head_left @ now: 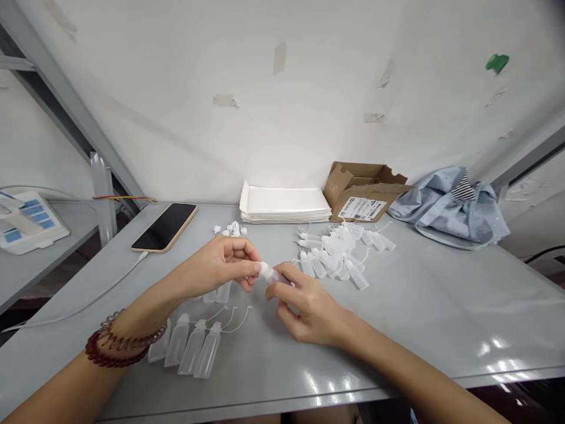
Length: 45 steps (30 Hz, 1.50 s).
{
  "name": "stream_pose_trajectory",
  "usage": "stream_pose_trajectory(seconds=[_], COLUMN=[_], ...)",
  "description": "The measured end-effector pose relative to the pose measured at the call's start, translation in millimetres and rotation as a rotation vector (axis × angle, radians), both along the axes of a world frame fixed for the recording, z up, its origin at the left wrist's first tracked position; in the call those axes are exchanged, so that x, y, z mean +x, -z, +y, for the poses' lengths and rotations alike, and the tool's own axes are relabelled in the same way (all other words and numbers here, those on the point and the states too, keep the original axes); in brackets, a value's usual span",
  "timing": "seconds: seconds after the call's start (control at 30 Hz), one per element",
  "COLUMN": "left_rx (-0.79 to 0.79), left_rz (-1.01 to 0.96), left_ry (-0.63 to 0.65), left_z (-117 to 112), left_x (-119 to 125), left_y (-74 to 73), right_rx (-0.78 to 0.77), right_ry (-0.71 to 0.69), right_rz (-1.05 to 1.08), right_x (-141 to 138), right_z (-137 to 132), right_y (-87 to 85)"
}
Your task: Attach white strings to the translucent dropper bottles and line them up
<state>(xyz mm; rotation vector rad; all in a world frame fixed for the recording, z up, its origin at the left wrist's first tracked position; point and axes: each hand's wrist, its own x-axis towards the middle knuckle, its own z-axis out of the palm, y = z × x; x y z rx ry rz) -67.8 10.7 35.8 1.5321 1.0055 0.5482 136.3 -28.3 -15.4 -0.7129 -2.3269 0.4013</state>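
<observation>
Over the middle of the table, my right hand [304, 303] is closed around a small clear squeeze bottle [279, 278], which lies tilted in its grip. The thumb and forefinger of my left hand [227, 262] pinch the white cap [265, 269] at that bottle's top. Several similar squeeze bottles [194, 347] lie in a row below my left wrist, some with thin white straps. More bottles [223, 291] are partly covered by my left hand. Behind it sit several loose white caps [236, 228]. A heap of bottles with fine metal tips [335, 250] lies beyond my right hand.
A stack of white padded envelopes [285, 203] stands against the wall beside an open cardboard box [366, 191]. At the back right is a crumpled light blue cloth bag [450, 206]. A phone [165, 227] with its white cable [106, 288] lies at the left.
</observation>
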Motion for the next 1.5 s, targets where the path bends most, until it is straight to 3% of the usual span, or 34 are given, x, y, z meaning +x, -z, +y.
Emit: stream_pose_trajectory(seconds=[0.17, 0.3, 0.4, 0.53, 0.63, 0.8, 1.03, 1.23, 1.37, 1.5], left_rx=[-0.014, 0.045, 0.105, 0.138, 0.183, 0.212, 0.216, 0.226, 0.363, 0.334], left_rz=[-0.004, -0.008, 0.002, -0.063, -0.072, -0.014, -0.098, -0.018, 0.163, 0.236], left_ry=[0.006, 0.03, 0.041, 0.062, 0.072, 0.024, 0.036, 0.045, -0.081, -0.006], left_z=[-0.2, 0.9, 2.1, 3.3, 2.6, 0.5, 0.9, -3.0, -8.4, -12.3], left_x=[3.5, 2.7, 0.5, -2.1, -2.4, 1.5, 2.2, 4.7, 11.2, 16.3], left_y=[1.6, 3.9, 5.5, 5.8, 4.4, 3.7, 5.1, 4.3, 5.4, 8.1], right_rx=[-0.03, -0.2, -0.515, -1.161, -1.351, -1.37, -1.423, -1.376, -1.29, -1.01], right_ry=[0.0, -0.022, -0.065, -0.284, -0.388, -0.363, -0.388, -0.339, -0.304, -0.183], right_rz=[0.002, 0.127, 0.294, 0.672, 0.854, 0.881, 0.91, 0.878, 0.841, 0.698], right_x=[-0.7, -1.6, -2.2, -3.7, -5.4, -6.7, -7.3, -8.2, -7.2, -4.9], right_z=[-0.2, -2.2, -2.2, 1.4, 3.4, 3.5, 5.8, 4.3, 4.6, 4.9], right_y=[1.5, -5.2, -11.1, -11.8, -10.2, -9.1, -3.5, -5.6, -5.3, -6.3])
